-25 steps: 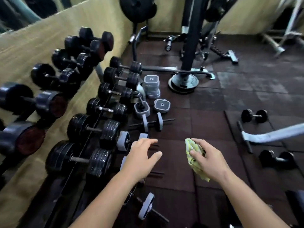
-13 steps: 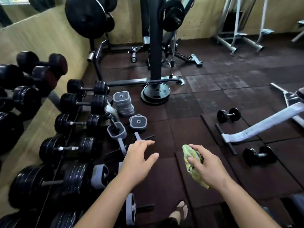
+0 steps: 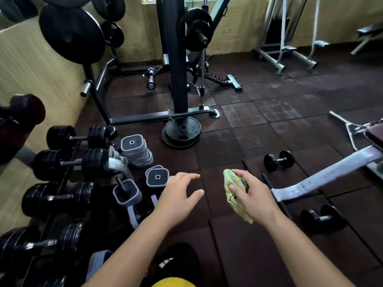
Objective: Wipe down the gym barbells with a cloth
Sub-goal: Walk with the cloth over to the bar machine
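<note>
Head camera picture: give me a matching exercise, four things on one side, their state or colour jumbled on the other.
1 cloth
2 left hand
3 20KG plate
4 square plates

a open, holding nothing
b black, lying flat
c gripped by the right hand
d grey, piled up

Pairs: 1-c, 2-a, 3-b, 4-d
</note>
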Available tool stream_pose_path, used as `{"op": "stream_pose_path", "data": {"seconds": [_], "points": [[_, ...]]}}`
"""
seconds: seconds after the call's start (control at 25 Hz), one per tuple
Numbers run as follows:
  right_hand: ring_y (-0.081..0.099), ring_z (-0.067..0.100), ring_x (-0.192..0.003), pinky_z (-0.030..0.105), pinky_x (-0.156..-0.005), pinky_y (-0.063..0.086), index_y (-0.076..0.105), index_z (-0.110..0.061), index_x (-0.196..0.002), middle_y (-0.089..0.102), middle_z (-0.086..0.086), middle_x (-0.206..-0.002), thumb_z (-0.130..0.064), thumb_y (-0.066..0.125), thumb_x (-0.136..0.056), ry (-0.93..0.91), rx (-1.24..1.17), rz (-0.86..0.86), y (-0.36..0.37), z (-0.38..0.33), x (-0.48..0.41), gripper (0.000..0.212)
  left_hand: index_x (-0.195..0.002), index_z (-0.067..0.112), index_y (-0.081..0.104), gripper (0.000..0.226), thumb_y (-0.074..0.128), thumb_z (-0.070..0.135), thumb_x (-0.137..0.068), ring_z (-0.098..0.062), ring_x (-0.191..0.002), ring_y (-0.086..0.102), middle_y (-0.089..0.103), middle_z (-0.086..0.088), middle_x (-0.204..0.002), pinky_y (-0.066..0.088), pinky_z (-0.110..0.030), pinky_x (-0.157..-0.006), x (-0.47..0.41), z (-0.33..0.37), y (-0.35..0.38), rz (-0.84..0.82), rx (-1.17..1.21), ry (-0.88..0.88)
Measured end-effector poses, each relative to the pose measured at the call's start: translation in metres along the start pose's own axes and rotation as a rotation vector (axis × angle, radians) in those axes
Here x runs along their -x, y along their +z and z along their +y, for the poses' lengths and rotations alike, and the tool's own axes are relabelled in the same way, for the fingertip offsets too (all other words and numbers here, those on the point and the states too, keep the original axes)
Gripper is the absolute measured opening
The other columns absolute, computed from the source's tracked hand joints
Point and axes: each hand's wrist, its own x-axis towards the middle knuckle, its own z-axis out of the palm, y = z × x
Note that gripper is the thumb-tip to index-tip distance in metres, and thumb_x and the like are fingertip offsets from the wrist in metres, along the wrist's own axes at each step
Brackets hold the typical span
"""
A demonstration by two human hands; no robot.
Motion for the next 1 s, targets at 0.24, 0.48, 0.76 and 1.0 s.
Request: {"op": "stream_pose_path", "data": {"seconds": [0.24,0.48,0.76,1.0], "points": [[0.059,-0.012,-0.107,0.007,-0.087,0.041,0.062,-0.041,-0.125,0.069,-0.021,-0.114,-0.021,0.07,-0.092,0.03,-0.028,0.048,-0.014,0.0,-0.082,0.039,-0.132,0.036,0.053,0.043,0.059,0.047,-0.09,-0.005,-0.124,0.039,0.05,0.018,-0.129,0.03,-0.021,-0.098,-0.098,-0.01,0.006,-0.039,0.021,0.029],[0.063,-0.006,-0.108,0.026,-0.096,0.049,0.064,-0.04,-0.124,0.07,-0.022,-0.115,-0.021,0.071,-0.092,0.086,-0.04,0.118,-0.017,0.017,-0.207,0.038,-0.13,0.039,0.054,0.042,0.059,0.047,-0.089,-0.002,-0.122,0.039,0.049,0.023,-0.128,0.033,-0.021,-0.098,-0.241,-0.046,0.01,-0.067,0.067,0.088],[0.065,-0.002,-0.107,0.032,-0.098,0.051,0.063,-0.042,-0.125,0.071,-0.017,-0.114,-0.024,0.071,-0.092,0.155,-0.042,0.172,-0.013,-0.008,-0.386,0.038,-0.132,0.037,0.052,0.044,0.057,0.048,-0.09,-0.001,-0.125,0.035,0.047,0.022,-0.13,0.031,-0.021,-0.099,-0.425,-0.085,-0.034,-0.155,0.065,0.155],[0.064,-0.005,-0.102,0.023,-0.09,0.05,0.062,-0.044,-0.124,0.07,-0.02,-0.114,-0.027,0.071,-0.092,0.18,-0.034,0.232,-0.036,-0.011,-0.491,0.038,-0.13,0.037,0.054,0.042,0.058,0.046,-0.09,-0.002,-0.124,0.037,0.049,0.021,-0.13,0.036,-0.026,-0.103,-0.55,-0.08,-0.035,-0.188,0.085,0.219]]}}
